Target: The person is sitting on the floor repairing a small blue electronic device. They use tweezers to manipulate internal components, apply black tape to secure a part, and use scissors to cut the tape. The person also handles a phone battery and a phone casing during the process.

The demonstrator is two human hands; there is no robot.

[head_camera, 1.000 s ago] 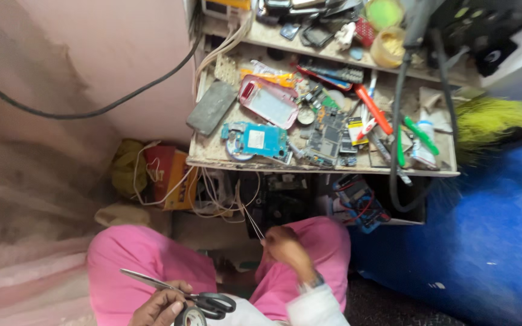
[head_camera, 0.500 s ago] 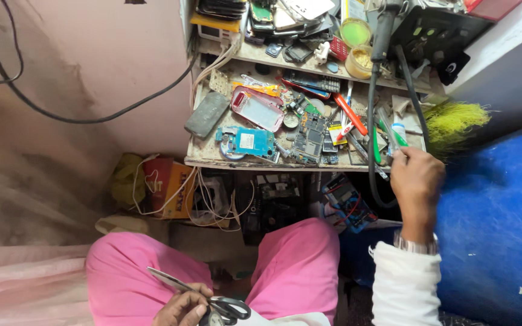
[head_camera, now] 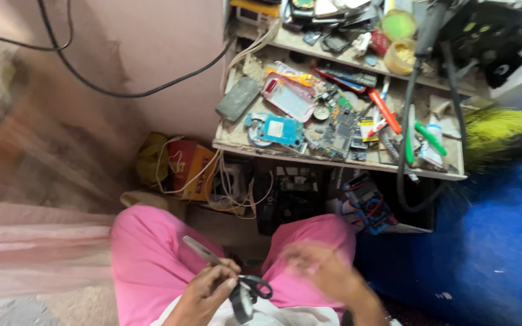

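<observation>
Since half a second ago, the right hand (head_camera: 324, 271) has been drawn back from the bench edge to a spot above the right knee, where it is smeared by motion; its degree of opening cannot be told, and nothing can be made out in it. The left hand (head_camera: 208, 291) has stayed over the lap, curled loosely around a pair of scissors (head_camera: 228, 274), of which the grey metal blades are pointed up and to the left and the two black plastic loops are lying toward the right hand. The scissors are thus held low in the view, between the knees, above the pink trousers (head_camera: 146, 253) of soft cloth.

At the left, one black cable (head_camera: 122, 93) is draped across the pale pink wall. Below the bench, a red-and-yellow box (head_camera: 185, 169) is wedged among thin white wires. On the worn wooden bench (head_camera: 237, 145), a flat grey slab (head_camera: 238, 99), a pink-rimmed phone frame (head_camera: 289, 98) and a blue circuit board (head_camera: 279, 130) are laid in a row. Further right, a red-handled tool (head_camera: 385, 110) and two green-handled tools (head_camera: 421, 136) are seen. On the upper shelf, two round tubs (head_camera: 400, 39), one green and one yellow, are set. At the far right, a tuft of yellow bristles (head_camera: 502, 127) is shown above a blue surface (head_camera: 490, 241)
</observation>
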